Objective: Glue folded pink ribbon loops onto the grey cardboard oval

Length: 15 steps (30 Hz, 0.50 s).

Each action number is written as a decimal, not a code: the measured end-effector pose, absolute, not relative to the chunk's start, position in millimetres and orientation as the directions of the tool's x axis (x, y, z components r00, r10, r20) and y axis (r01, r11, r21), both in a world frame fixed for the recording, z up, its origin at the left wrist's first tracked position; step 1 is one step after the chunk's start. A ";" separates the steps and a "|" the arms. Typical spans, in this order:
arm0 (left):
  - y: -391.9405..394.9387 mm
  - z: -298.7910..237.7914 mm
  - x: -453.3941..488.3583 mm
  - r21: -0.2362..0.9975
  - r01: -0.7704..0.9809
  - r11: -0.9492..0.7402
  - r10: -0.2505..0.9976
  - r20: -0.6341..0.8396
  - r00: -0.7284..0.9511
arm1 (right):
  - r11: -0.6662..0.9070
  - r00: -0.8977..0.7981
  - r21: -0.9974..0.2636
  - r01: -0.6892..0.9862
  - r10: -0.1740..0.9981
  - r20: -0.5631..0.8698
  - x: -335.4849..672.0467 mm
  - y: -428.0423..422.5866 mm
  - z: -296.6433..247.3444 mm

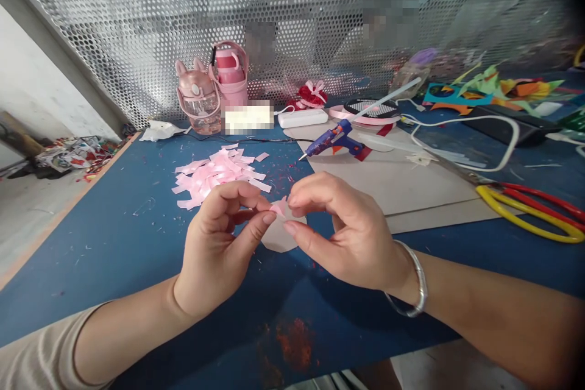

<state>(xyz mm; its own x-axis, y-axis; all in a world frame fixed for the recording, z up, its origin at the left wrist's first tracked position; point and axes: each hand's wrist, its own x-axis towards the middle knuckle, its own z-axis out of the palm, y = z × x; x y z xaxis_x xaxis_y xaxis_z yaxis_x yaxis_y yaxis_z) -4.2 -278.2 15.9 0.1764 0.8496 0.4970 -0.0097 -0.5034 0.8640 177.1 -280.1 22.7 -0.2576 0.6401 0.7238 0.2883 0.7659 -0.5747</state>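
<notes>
The left hand (pixel 226 244) pinches a small pink satin ribbon piece (pixel 277 208) between thumb and forefinger; the right hand (pixel 342 231) curves in from the other side, its thumb and forefinger parted, close to the ribbon's free end. Whether the right forefinger touches it, I cannot tell. The hands face each other, slightly apart, over a pale rounded card piece (pixel 281 241) on the blue tabletop (pixel 137 268).

The ribbon looks folded or bent. It should be very light, limp and rather slippery, liable to spring open or slide if the pinch loosens, with cut ends that may fray. The best hold is probably at the fold or the gathered base, with fingertips only, leaving the other end free. The card looks thin and fairly stiff, better held by its rim.

Beyond the left hand lies a loose heap of pink ribbon strips (pixel 212 173). A blue glue gun (pixel 331 140) lies past the right hand, nozzle toward the heap, near grey cardboard sheets (pixel 402 183). The ribbon spool (pixel 372 111) bears pale print on a black label, too small to read; no brand is legible anywhere.
</notes>
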 end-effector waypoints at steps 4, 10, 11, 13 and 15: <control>-277.8 13.2 -5.0 0.856 0.000 -0.516 0.830 0.500 0.249 | 0.816 -0.323 -0.462 0.349 0.567 0.758 178.4 -278.0 27.3; -276.4 10.5 -9.3 0.788 0.112 -0.605 0.767 0.540 0.347 | 0.784 -0.310 -0.502 0.365 0.611 0.729 178.0 -276.2 26.0; -276.0 11.1 -9.6 0.777 0.127 -0.616 0.760 0.543 0.357 | 0.779 -0.314 -0.513 0.359 0.619 0.720 178.1 -276.0 25.9; -275.4 12.6 -9.8 0.788 0.138 -0.600 0.778 0.534 0.331 | 0.765 -0.311 -0.548 0.339 0.641 0.702 178.3 -276.0 26.3; -274.8 13.6 -9.9 0.817 0.127 -0.562 0.816 0.522 0.250 | 0.700 -0.259 -0.657 0.279 0.714 0.650 178.2 -276.0 27.4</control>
